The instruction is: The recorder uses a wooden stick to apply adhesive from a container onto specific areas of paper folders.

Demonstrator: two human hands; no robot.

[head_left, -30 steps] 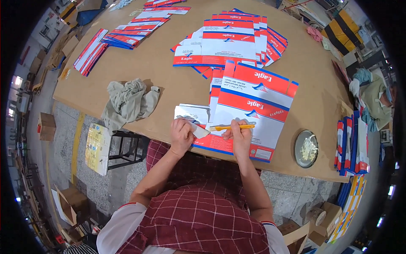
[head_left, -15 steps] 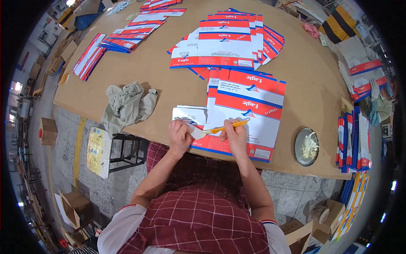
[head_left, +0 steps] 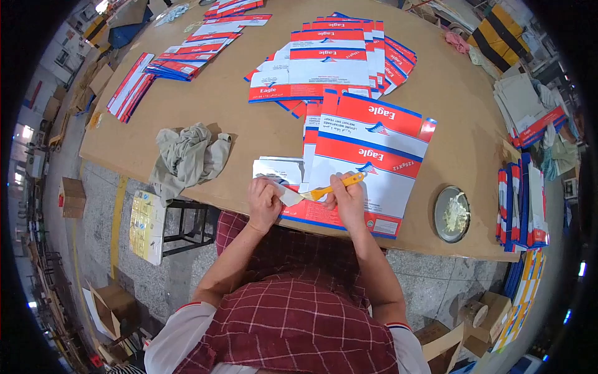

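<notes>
My left hand (head_left: 264, 204) pinches a white paper flap (head_left: 289, 197) near the table's front edge; whether the flap is part of a carton cannot be made out. In my right hand (head_left: 347, 199) is a yellow-handled brush (head_left: 319, 192), its bristle end pointing left and meeting the flap. Beneath both hands lies a flat red, white and blue carton (head_left: 374, 132), slightly askew on others like it. A small stack of white printed pieces (head_left: 278, 167) sits just beyond my left hand. To the right of my right hand, a round dish (head_left: 441, 212) contains a pale, paste-like mass (head_left: 458, 215).
A crumpled grey-green cloth (head_left: 190, 156) lies left on the brown table (head_left: 249, 128). Fanned flat cartons (head_left: 327, 68) spread at the far side, with more piles (head_left: 193, 56) at far left. Folded cartons (head_left: 520, 202) stand beyond the right edge. A stool (head_left: 147, 225) stands left below.
The top carton under my right hand has turned a little, its far end shifting right and one side flap lifting. My hands and the brush have barely moved.
</notes>
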